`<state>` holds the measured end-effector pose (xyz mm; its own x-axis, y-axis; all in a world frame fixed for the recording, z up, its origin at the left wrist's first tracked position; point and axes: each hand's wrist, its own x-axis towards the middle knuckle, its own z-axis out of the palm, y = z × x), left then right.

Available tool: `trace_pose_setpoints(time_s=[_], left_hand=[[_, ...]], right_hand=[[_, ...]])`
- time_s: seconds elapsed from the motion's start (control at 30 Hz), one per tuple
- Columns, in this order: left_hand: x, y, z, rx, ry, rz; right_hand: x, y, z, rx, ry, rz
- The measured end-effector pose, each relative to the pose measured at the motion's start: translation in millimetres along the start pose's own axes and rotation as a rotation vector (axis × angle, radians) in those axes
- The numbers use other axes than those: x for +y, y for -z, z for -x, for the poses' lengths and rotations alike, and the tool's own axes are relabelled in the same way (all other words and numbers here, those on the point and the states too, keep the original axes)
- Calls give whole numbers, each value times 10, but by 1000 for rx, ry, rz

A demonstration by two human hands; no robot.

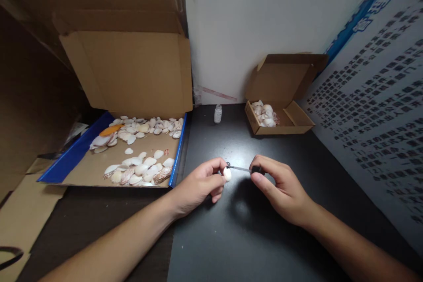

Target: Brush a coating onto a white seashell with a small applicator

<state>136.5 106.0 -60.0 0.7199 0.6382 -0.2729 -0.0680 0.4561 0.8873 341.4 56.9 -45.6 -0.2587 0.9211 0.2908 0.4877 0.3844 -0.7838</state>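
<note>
Applicator [243, 168] near-horiz., tip L, prob. touching shell [228, 175].

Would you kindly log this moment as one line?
left hand: pinching white shell | right hand: holding black-handled tool | tool tip: at shell, contact unclear | small bottle: upright beyond hands

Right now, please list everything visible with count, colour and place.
large box: one, brown-blue, left
left shells: many, mostly white, large box
long piece: one, orange, large box
small box: one, brown, right
right shells: several, white, small box
bottle: one, clear, between boxes
tabletop: one, black, beneath
cardboard: several, brown, left
panel: one, white, rear
poster: one, white-blue, right
held shell: one, white, centre
tool: one, black handle, centre
left grip: one, bare, on shell
right grip: one, bare, on tool
</note>
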Motion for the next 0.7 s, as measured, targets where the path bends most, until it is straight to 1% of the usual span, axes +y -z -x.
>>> trace_pose_setpoints(time_s=[0.1,0.17,0.23,0.33,0.4,0.5,0.57,0.63,0.7], left_hand=[[-8,7,3,-4,0,-32],[-10,10,3,-4,-2,-42],[-11,12,4,-4,-4,-49],[-11,10,5,-5,-7,-71],[-8,6,7,-4,-12,-82],[-3,2,9,1,-20,-97],[-2,3,8,-2,-19,-99],[-2,5,6,-12,-10,-86],[-2,3,5,-12,0,-57]], right_hand=[[-3,3,-1,16,18,-37],[-9,7,6,-11,47,-68],[-13,11,11,-25,50,-47],[-7,13,8,19,29,-2],[-2,14,8,33,31,-23],[-3,11,13,-12,39,-59],[-8,7,15,-21,23,-34],[-12,6,12,6,8,-11],[-13,7,9,27,16,-34]])
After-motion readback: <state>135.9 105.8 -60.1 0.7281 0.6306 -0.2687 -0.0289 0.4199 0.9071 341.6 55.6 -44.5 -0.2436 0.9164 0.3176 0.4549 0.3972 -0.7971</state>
